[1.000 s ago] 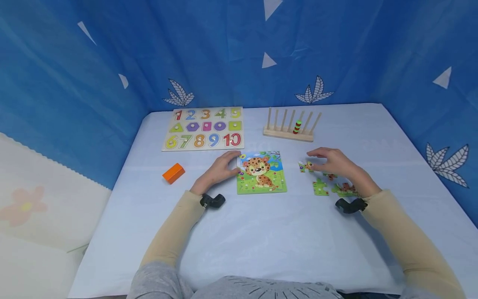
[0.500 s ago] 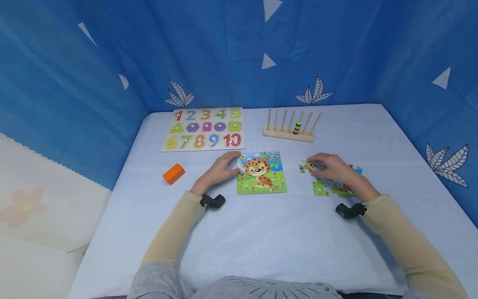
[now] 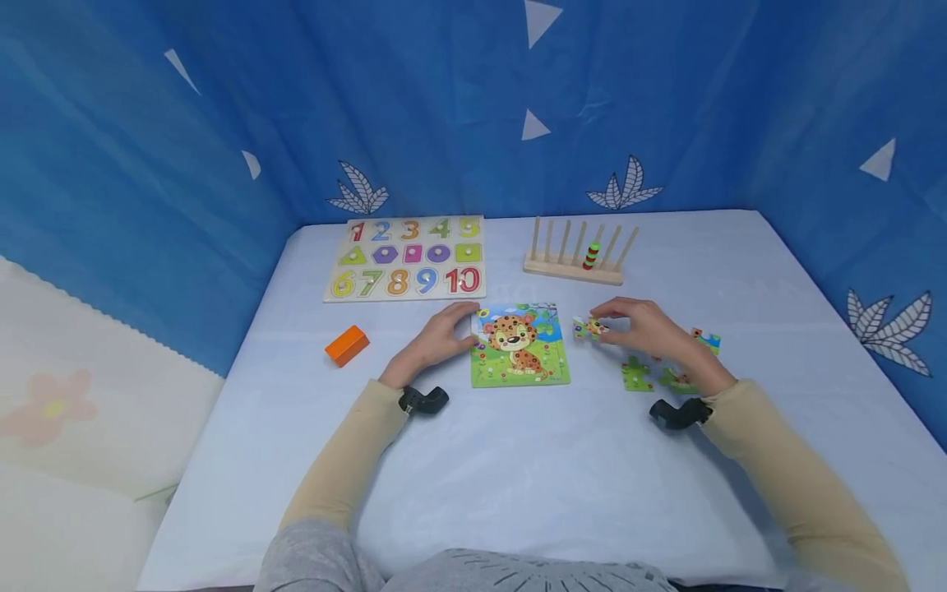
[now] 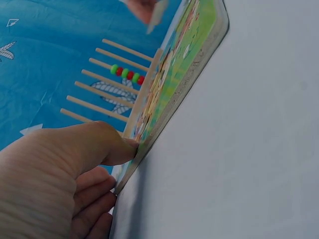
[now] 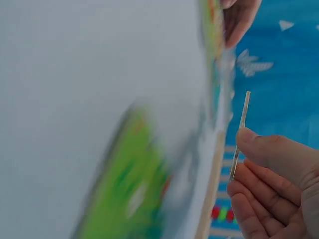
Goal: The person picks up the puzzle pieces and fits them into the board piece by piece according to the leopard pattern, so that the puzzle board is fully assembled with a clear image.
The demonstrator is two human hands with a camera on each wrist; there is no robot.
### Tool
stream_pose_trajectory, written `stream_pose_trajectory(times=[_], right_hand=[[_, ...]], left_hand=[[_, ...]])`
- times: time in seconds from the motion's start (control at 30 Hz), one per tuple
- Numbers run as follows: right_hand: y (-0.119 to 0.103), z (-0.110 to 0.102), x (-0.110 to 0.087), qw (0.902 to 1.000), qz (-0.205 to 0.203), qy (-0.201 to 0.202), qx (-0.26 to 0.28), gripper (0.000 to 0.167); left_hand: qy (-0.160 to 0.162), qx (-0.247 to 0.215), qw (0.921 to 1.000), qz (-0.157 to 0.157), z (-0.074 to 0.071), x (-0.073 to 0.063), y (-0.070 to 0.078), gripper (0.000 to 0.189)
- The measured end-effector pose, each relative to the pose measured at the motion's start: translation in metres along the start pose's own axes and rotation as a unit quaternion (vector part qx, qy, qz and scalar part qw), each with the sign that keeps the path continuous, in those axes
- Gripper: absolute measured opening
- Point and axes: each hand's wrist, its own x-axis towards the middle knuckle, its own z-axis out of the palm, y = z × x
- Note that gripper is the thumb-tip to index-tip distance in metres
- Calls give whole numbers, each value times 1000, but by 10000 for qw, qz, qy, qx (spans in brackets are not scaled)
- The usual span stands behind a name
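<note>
Here the right hand (image 3: 645,327) is pinching a thin, flat jigsaw piece printed green and orange (image 3: 586,329), thumb and fingers clamped on it, and that piece is hovering just right of the square, green-and-blue leopard puzzle board (image 3: 521,349)! Over at the board's left edge, the left hand (image 3: 438,337) is touching it, thumb and fingers standing apart. More bright green jigsaw pieces (image 3: 636,375) are lying near the right wrist on the white-covered worktop (image 3: 547,469).
</note>
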Motion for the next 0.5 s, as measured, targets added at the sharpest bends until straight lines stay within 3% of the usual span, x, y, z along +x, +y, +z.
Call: stream_pose_trajectory(times=[0.3, 0.5], right_hand=[[-55, 34, 50, 9951, -730, -216, 634, 40], [-74, 57, 70, 9945, -859, -357, 479, 40]], left_hand=[[19, 71, 9999, 124, -1, 0, 0, 64], [98, 181, 9992, 332, -1, 0, -1, 62]])
